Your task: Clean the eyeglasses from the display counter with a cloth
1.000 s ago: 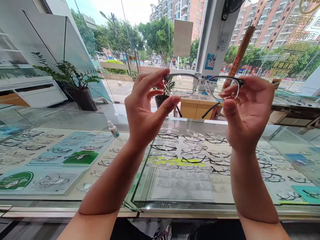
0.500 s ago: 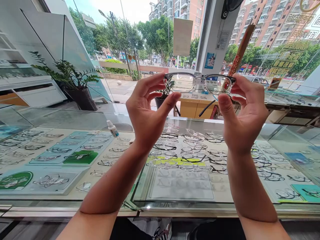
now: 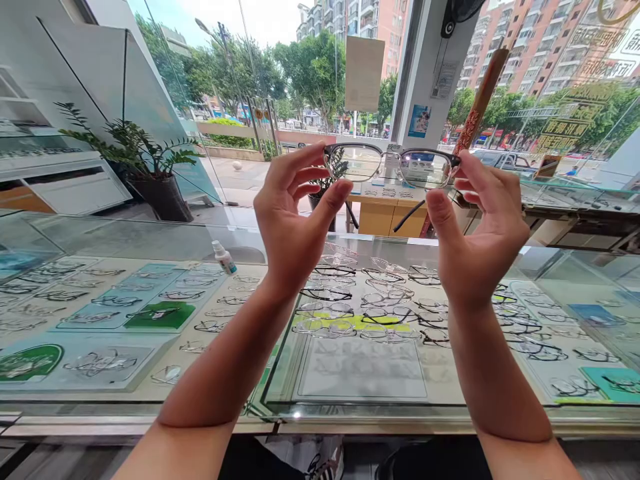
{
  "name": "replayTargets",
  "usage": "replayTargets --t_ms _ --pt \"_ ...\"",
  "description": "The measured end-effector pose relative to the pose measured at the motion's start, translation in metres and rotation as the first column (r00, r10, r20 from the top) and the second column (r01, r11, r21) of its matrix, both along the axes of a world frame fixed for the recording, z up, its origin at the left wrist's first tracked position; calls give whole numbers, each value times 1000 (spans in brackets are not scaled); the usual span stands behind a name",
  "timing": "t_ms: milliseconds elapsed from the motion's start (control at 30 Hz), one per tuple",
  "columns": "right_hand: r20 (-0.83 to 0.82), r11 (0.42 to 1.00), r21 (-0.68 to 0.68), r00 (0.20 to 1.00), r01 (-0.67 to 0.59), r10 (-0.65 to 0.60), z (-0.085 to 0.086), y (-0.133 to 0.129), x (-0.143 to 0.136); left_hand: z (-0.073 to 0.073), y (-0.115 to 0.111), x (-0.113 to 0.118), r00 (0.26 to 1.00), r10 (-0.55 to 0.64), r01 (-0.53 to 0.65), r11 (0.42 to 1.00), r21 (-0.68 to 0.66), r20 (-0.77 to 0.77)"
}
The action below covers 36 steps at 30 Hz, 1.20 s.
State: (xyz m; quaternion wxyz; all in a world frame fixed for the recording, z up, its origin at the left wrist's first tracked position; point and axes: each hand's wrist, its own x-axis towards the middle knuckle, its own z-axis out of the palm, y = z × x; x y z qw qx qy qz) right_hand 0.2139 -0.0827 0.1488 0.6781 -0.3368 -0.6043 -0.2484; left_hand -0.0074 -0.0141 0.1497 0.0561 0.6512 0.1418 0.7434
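Note:
A pair of eyeglasses (image 3: 391, 155) with dark upper rims and clear lenses is held up at eye level, well above the glass counter. My left hand (image 3: 300, 207) grips its left end, fingers behind the hinge and thumb below. At the other end my right hand (image 3: 477, 217) holds the frame by its right hinge, the thumb pointing up in front. Both temples are unfolded, their dark tips hanging down between my hands. Under my arms, rows of eyeglass frames (image 3: 390, 313) lie in the display case.
A white spray bottle (image 3: 223, 257) stands on the glass counter (image 3: 150, 233), left of my left forearm. More frames lie on blue and green cards (image 3: 160, 315) at left. Beyond the counter are a potted plant (image 3: 163, 197) and a wooden cabinet (image 3: 377, 217).
The eyeglasses have shifted slightly left and turned a little. My right hand has moved left with them; my left hand keeps its grip almost in place.

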Motion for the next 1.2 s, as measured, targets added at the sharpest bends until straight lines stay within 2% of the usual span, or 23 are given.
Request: replayTargets --t_ms 100,300,567,800,900,1067,1200 --pt "1 998 -23 998 56 -56 -1 1 0 0 5 -1 999 -20 19 1000 -19 -29" --pt "-24 997 -35 997 67 -68 -2 2 0 -2 11 -3 999 -18 17 1000 -10 -43" --pt "-38 999 -37 999 -10 8 -1 -1 -4 -1 7 -1 998 46 -47 999 -18 -36" --pt "-23 995 95 999 -36 38 2 -2 -7 0 3 0 997 75 -76 997 -28 -27" --pt "-27 996 72 998 -46 48 1 -2 -8 -1 3 -2 997 75 -76 997 -17 -31" --pt "-58 987 35 986 -157 159 -2 0 -7 -2 1 -3 996 90 -90 996 -19 -17" --pt "-22 994 -43 995 -103 102 -4 5 -5 -1 -2 -1 990 139 -139 990 -4 3"
